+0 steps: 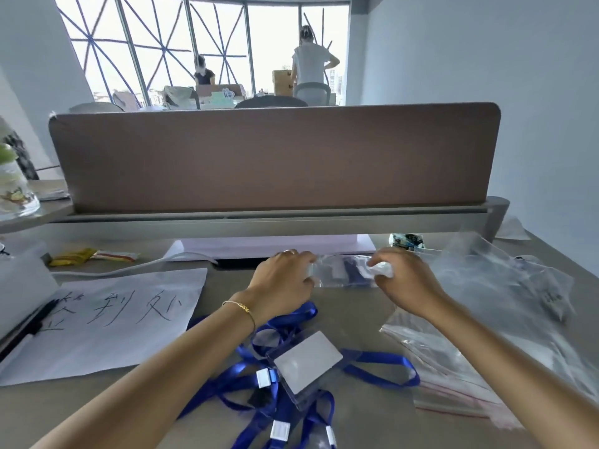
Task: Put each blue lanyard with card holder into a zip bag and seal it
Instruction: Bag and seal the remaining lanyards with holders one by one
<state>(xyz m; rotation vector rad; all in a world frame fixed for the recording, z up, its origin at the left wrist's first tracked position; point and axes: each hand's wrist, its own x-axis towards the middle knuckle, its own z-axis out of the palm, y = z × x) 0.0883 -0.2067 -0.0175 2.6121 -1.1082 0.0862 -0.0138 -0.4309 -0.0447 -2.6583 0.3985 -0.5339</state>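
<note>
A filled zip bag (348,270) is held near the tabletop's far edge, pinched at its ends by the left hand (285,283) and right hand (402,280); sealing appears underway. Next, a blue lanyard (291,367) from the near edge must be bagged.

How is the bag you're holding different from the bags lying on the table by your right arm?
The held zip bag is off the table, gripped by the left hand and right hand; the stacked zip bags lie flat, untouched. The held bag has something dark blue inside; the stacked ones look empty. Both are clear plastic.
</note>
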